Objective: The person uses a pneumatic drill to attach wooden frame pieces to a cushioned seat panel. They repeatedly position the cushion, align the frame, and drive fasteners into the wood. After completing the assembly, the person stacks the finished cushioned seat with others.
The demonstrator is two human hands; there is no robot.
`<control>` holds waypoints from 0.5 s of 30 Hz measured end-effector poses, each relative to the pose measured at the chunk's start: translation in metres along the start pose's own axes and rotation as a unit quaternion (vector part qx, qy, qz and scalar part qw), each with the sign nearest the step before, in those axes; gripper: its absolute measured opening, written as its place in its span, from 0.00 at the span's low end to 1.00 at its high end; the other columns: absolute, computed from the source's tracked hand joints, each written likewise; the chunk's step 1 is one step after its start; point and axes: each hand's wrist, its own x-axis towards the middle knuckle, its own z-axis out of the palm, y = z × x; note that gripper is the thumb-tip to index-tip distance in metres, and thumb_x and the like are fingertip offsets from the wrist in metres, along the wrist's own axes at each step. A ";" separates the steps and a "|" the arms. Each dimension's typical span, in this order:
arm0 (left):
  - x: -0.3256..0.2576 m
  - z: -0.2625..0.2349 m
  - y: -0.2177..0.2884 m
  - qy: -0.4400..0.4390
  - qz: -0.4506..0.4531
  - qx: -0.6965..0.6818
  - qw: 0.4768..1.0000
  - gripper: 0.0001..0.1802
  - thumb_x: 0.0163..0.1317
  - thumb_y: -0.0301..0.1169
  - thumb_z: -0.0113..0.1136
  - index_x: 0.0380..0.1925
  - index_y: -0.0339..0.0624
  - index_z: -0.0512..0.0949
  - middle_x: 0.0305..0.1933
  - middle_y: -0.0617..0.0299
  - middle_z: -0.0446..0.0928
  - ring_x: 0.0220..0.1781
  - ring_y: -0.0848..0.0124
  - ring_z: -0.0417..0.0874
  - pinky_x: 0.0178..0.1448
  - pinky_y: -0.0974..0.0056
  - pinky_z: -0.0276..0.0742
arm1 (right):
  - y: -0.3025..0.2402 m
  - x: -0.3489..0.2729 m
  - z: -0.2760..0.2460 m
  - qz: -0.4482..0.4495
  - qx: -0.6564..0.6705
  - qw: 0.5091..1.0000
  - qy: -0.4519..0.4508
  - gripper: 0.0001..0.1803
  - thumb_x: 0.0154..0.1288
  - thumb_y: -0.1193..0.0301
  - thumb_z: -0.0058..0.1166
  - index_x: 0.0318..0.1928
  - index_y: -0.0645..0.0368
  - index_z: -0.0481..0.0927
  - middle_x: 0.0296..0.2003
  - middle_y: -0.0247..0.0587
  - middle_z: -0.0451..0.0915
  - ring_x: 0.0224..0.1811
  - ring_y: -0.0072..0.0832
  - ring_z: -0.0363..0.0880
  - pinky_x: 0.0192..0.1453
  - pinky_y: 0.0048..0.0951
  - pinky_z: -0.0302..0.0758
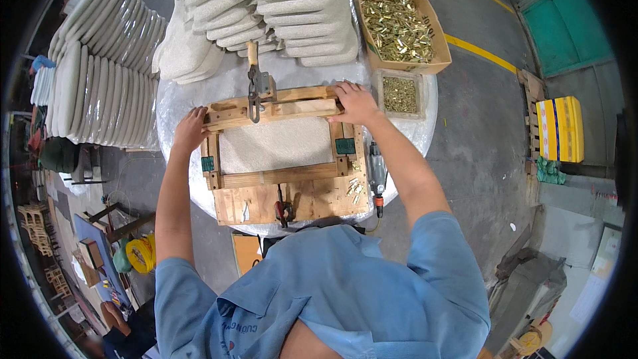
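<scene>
My left hand (191, 129) is closed round the left end of a wooden bar (292, 110) on the far side of a wooden frame jig. At the bar's other end, my right hand (355, 102) grips it with the fingers over the top. A light grey fabric-covered panel (276, 145) lies inside the jig, its far edge hidden beneath the bar. Green-wrapped blocks (345, 146) sit at the jig's sides. One toggle clamp (254, 83) stands upright on the far side; another clamp (284, 211) is fixed at the near side. The jig rests on a wooden board (249, 209).
A grey power tool (377, 173) lies right of the board, near loose brass-coloured fittings (354, 189). Behind it are a small tray of fittings (400, 95) and a cardboard box (425, 66) of larger ones. Padded panels (312, 10) are stacked behind; more (103, 93) stand left.
</scene>
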 end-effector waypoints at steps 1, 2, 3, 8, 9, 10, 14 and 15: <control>0.003 0.001 0.000 -0.013 0.015 -0.025 1.000 0.39 0.57 0.32 0.75 0.68 0.43 0.68 0.68 0.50 0.76 0.69 0.51 0.77 0.67 0.50 0.78 | 0.004 0.001 0.002 -0.017 0.003 1.000 -0.003 0.56 0.52 0.35 0.69 0.73 0.58 0.69 0.70 0.47 0.71 0.74 0.49 0.68 0.76 0.48 0.69; 0.004 0.000 -0.003 -0.033 0.008 -0.033 0.999 0.36 0.57 0.32 0.75 0.65 0.42 0.69 0.64 0.49 0.78 0.65 0.49 0.80 0.64 0.49 0.79 | 0.007 0.003 0.005 -0.034 0.007 0.999 -0.006 0.57 0.52 0.34 0.69 0.73 0.58 0.69 0.70 0.48 0.71 0.73 0.49 0.70 0.75 0.48 0.70; 0.005 -0.001 -0.006 -0.053 0.001 -0.041 0.998 0.34 0.57 0.32 0.75 0.62 0.42 0.70 0.59 0.49 0.81 0.60 0.48 0.82 0.60 0.48 0.81 | 0.009 0.004 0.008 -0.050 0.010 0.999 -0.009 0.57 0.51 0.33 0.69 0.73 0.58 0.70 0.69 0.48 0.72 0.72 0.50 0.71 0.74 0.49 0.71; -0.002 0.008 -0.008 -0.015 0.003 -0.095 0.995 0.30 0.58 0.32 0.74 0.58 0.43 0.70 0.48 0.48 0.86 0.50 0.43 0.86 0.50 0.45 0.82 | 0.012 0.007 0.001 -0.053 0.024 0.998 0.009 0.58 0.49 0.33 0.70 0.72 0.60 0.70 0.66 0.51 0.75 0.68 0.51 0.74 0.72 0.49 0.73; -0.002 0.013 -0.010 -0.013 0.010 -0.094 0.995 0.30 0.58 0.32 0.74 0.57 0.43 0.70 0.48 0.49 0.86 0.49 0.43 0.87 0.49 0.45 0.83 | 0.011 0.007 -0.001 -0.059 0.020 0.998 0.006 0.59 0.48 0.33 0.70 0.71 0.60 0.70 0.65 0.52 0.75 0.67 0.51 0.75 0.72 0.49 0.73; -0.001 0.010 -0.012 -0.005 0.015 -0.092 0.996 0.30 0.58 0.33 0.74 0.57 0.43 0.70 0.47 0.49 0.86 0.48 0.44 0.87 0.48 0.45 0.83 | 0.013 0.010 -0.001 -0.060 0.019 0.998 0.000 0.59 0.48 0.33 0.70 0.72 0.60 0.70 0.65 0.52 0.75 0.67 0.51 0.75 0.72 0.49 0.72; 0.000 0.009 -0.012 0.013 0.018 -0.068 0.997 0.31 0.57 0.36 0.76 0.57 0.44 0.71 0.45 0.49 0.87 0.45 0.43 0.87 0.45 0.45 0.83 | 0.018 0.014 0.000 -0.059 0.026 0.998 -0.005 0.60 0.46 0.33 0.72 0.71 0.62 0.70 0.65 0.54 0.75 0.67 0.50 0.75 0.74 0.47 0.71; 0.000 0.009 -0.011 0.014 0.014 -0.064 0.998 0.32 0.56 0.37 0.77 0.58 0.43 0.71 0.45 0.48 0.87 0.45 0.43 0.87 0.45 0.45 0.83 | 0.018 0.014 0.000 -0.057 0.031 0.998 -0.003 0.61 0.46 0.33 0.72 0.71 0.63 0.69 0.65 0.54 0.75 0.67 0.49 0.75 0.74 0.45 0.71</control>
